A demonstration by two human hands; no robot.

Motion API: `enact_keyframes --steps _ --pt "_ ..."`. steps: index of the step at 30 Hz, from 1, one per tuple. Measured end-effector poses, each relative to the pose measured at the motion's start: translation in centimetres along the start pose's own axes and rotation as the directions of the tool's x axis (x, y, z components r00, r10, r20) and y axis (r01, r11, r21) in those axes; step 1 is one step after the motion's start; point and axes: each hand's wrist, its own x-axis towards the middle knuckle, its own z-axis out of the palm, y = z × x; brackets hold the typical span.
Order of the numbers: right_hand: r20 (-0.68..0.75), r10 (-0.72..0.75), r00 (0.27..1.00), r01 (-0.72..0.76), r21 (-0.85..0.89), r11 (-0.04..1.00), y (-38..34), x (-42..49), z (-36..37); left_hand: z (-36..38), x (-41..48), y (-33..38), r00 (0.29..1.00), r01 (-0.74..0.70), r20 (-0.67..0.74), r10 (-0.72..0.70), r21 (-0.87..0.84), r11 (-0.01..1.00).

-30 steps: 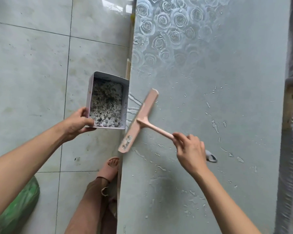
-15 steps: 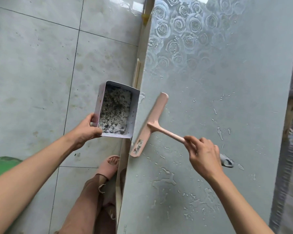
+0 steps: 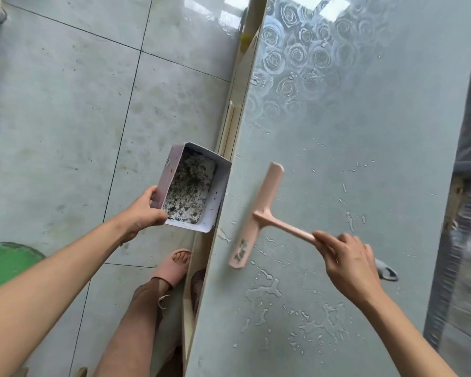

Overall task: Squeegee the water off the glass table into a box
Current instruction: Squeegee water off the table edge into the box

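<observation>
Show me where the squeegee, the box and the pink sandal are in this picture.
squeegee [image 3: 259, 216]: head view, where the handle meets the pink blade bar.
box [image 3: 216, 191]: head view, on its white inner wall nearest the table edge.
pink sandal [image 3: 167, 269]: head view, on the strap behind the toes.

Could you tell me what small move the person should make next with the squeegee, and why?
Probably the right hand should draw the pink squeegee nearer the person, setting its blade to the right of the large puddles on the glass table. They lie closer to the person than the blade, while the left hand holds the box ready at the table's left edge.
</observation>
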Motion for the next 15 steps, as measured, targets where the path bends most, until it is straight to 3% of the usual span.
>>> enact_keyframes --steps 4,9,15 --pt "0.052 0.084 0.995 -0.085 0.024 0.996 1.7 -3.8 3.3 -0.4 -0.9 -1.3 0.999 0.044 0.030 -0.043 -0.010 0.999" --pt "-0.004 0.177 0.984 -0.174 0.153 0.973 -0.9 -4.5 7.4 0.7 -1.3 -2.5 0.999 0.034 0.031 -0.032 -0.074 0.997" --pt "-0.064 0.000 0.998 0.011 0.164 0.986 -5.0 -1.0 6.7 1.7 -1.5 -4.0 1.000 0.004 -0.019 -0.006 -0.113 0.994"
